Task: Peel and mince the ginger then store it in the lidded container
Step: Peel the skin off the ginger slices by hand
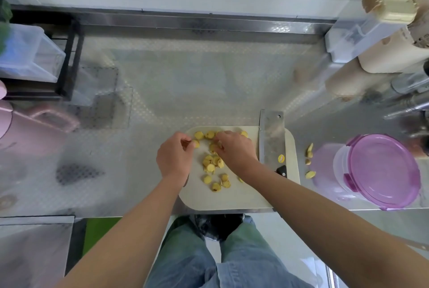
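Several yellow ginger slices (213,167) lie scattered on a pale cutting board (232,197) at the counter's front edge. My left hand (174,157) pinches a slice at the board's far left corner. My right hand (234,148) pinches another slice near the board's far middle. A cleaver (271,139) lies flat along the board's right side, its black handle partly under my right forearm. The round container with a purple lid (380,171) stands to the right of the board.
A few ginger scraps (310,160) lie on the steel counter (185,92) between board and container. A pink jug (27,125) and a clear bin on a black rack (30,55) stand at left. Beige rolls and boxes (376,55) crowd the right.
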